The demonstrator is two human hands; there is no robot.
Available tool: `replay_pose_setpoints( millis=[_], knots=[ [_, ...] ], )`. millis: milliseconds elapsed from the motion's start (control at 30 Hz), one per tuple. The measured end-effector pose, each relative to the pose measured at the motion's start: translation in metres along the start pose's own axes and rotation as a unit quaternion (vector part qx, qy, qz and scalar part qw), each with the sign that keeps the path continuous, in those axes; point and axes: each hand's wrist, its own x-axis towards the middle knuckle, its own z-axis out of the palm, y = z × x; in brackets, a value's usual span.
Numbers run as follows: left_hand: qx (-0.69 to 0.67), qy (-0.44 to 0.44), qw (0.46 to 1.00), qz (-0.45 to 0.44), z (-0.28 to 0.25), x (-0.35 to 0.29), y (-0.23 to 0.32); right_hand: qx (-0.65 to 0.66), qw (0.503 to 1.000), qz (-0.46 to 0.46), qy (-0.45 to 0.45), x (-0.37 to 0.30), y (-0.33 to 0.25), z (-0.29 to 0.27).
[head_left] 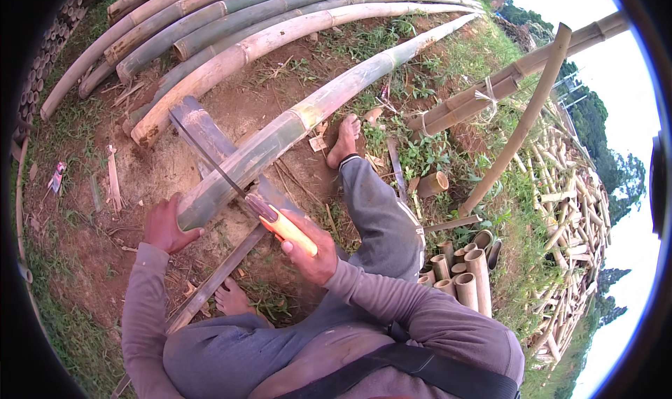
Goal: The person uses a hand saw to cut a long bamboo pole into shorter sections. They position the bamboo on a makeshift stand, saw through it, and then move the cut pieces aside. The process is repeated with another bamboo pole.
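A long green-and-tan bamboo pole (pixel 280 131) runs from near my left side toward the far right. My left hand (pixel 166 225) grips its near end, thumb at the lower edge. My right hand (pixel 313 253) is wrapped round the orange-yellow handle of a hand saw (pixel 283 229). The saw's thin dark blade lies across the top of the pole, a short way from my left hand, and points to the far left. Whether its teeth have entered the bamboo I cannot tell. A dark flat support piece (pixel 203 129) passes beneath the pole.
Several long bamboo poles (pixel 241 49) lie side by side at the far left. Short cut bamboo tubes (pixel 476 269) stand by my right knee. A slanting post (pixel 521 122) meets a tied bamboo rail (pixel 465 105) on the right. My bare foot (pixel 344 140) rests beside the pole.
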Motion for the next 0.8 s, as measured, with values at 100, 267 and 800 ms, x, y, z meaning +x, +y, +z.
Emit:
replay_pose_setpoints(
  millis=[100, 267, 800],
  knots=[
    [-0.023, -0.005, 0.999, 0.024, -0.005, 0.007, -0.001, 0.055, 0.997, 0.044, -0.04, 0.036, 0.0, 0.007],
    [-0.016, -0.017, 0.998, 0.056, -0.021, 0.003, -0.004, 0.145, 0.985, 0.081, -0.047, 0.079, -0.008, 0.023],
    [-0.003, 0.044, 0.999, 0.009, 0.013, 0.008, -0.007, 0.138, 0.982, 0.118, 0.045, -0.036, -0.02, 0.023]
  ],
)
